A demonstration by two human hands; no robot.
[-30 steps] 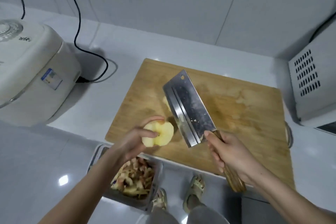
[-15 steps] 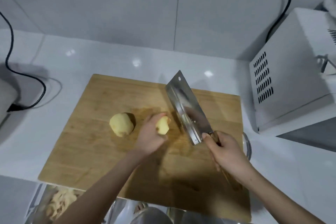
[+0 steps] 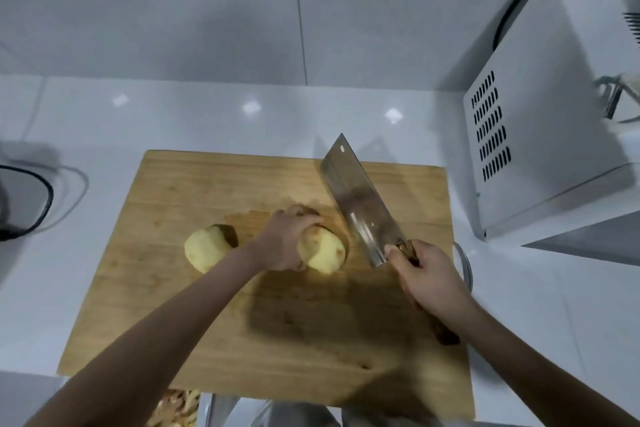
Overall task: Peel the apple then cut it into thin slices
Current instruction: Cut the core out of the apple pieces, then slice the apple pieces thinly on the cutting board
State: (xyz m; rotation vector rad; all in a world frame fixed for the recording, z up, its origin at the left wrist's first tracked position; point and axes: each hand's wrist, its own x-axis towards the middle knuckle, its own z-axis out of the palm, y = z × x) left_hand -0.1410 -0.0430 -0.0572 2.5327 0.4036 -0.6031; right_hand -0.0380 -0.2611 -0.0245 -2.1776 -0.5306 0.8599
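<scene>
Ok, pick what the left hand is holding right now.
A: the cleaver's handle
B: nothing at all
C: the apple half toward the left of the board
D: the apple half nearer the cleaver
D: the left hand holds the apple half next to the cleaver, which the right hand grips; the other half lies untouched further left on the cutting board.

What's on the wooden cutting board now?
A free peeled apple piece; a second peeled piece gripped by the left hand, beside the steel cleaver. The hand covers that piece's left side.
</scene>
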